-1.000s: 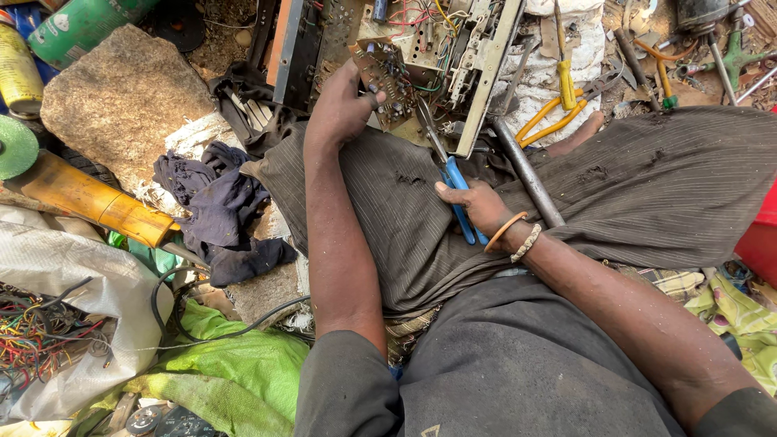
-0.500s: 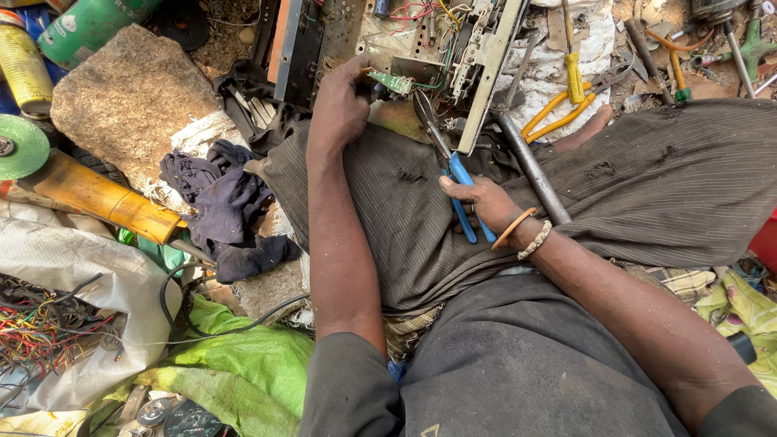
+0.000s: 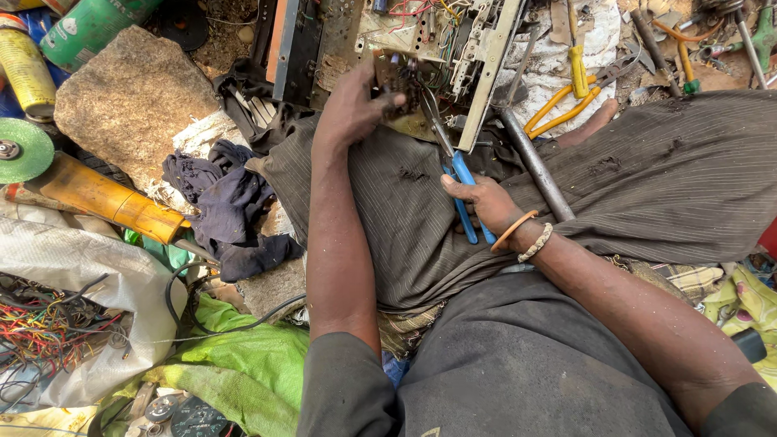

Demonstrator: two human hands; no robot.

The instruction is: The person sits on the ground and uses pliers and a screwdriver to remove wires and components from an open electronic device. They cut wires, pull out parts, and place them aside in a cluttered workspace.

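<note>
The left hand [image 3: 356,101] clamps its fingers on a wire-tangled metal chassis [image 3: 421,48] at 12 o'clock. The right hand [image 3: 486,206] grips blue-handled pliers [image 3: 453,174], steel tips in the chassis. A rough stone [image 3: 129,101] lies at 10 o'clock, beside crumpled dark cloth [image 3: 227,210].

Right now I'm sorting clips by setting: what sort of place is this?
Likely an informal scrap or electronics-salvage spot on open ground: a gutted metal chassis, a bag of stripped coloured wires, and blue-handled pliers in the right hand.
</note>
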